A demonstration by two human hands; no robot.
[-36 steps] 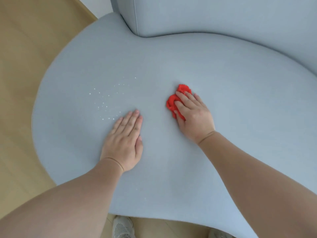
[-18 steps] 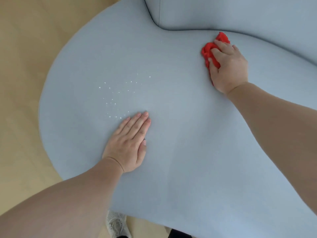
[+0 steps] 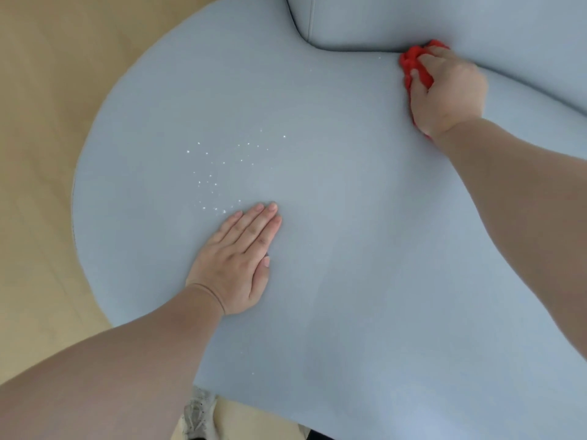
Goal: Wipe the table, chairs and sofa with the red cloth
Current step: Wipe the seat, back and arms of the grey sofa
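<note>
A pale blue sofa seat (image 3: 349, 192) fills most of the view, with its backrest (image 3: 476, 17) along the top right. My right hand (image 3: 444, 90) grips a bunched red cloth (image 3: 413, 63) and presses it into the crease where seat meets backrest. My left hand (image 3: 236, 262) lies flat on the seat near its front, fingers straight and together. Just beyond its fingertips, small white specks (image 3: 219, 176) are scattered over the fabric.
Light wooden floor (image 3: 41, 138) runs along the left side of the sofa's rounded end. A grey shoe (image 3: 197, 414) shows at the bottom edge below the seat's front.
My right hand has slid the red cloth from mid-seat away from me to the backrest crease. The left hand has stayed flat in place.
</note>
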